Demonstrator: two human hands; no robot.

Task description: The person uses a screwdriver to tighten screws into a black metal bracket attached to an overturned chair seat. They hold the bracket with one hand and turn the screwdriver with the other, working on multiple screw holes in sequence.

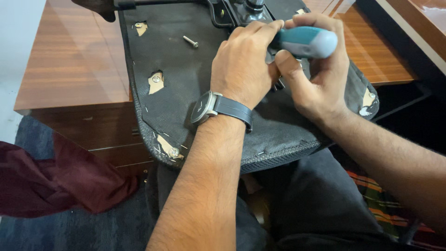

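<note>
A person's two bare hands work on the underside of an upturned office chair seat (186,88), which rests across the person's lap and against a wooden desk (74,60). The seat base is covered in thin black fabric, stapled along a coarse mesh edge; several torn patches show pale wood beneath, each with a round metal bolt head. A loose silver screw (190,42) lies on the fabric near the top, well apart from the hands.

The right hand (316,79) is closed around the thick teal and pale grey handle of a screwdriver (304,42), held roughly level near the seat's middle. The shaft and tip are hidden behind the fingers. The left hand (244,65) lies curled over the same spot, fingertips touching the handle's front end; whether it grips anything underneath cannot be told. A dark-faced wristwatch (206,108) with a grey strap sits on the left wrist.

Above the hands, a black metal chair mechanism (237,11) is fixed to the seat. A dark red cloth (51,181) lies on the grey carpet at the left.
</note>
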